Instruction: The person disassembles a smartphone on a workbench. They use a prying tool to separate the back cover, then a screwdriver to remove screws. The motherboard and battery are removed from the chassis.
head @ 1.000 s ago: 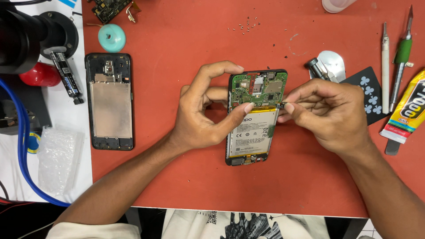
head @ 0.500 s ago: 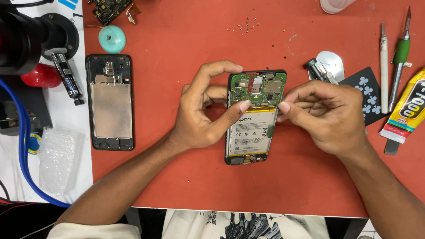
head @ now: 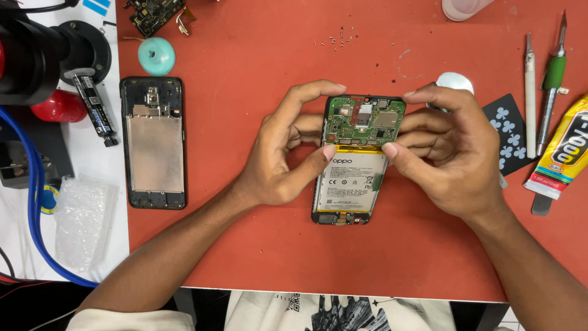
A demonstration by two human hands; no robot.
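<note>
Near the middle of the frame, on the red bench (head: 245, 257), lies the opened phone (head: 358, 160), green board and battery bare. My left hand (head: 282, 153) cups its left edge, thumb on the battery; my right hand (head: 450, 153) pinches at the right edge by the board. Light, stiff, and probably fragile: I judge it best held by the frame edges, not the board.
</note>
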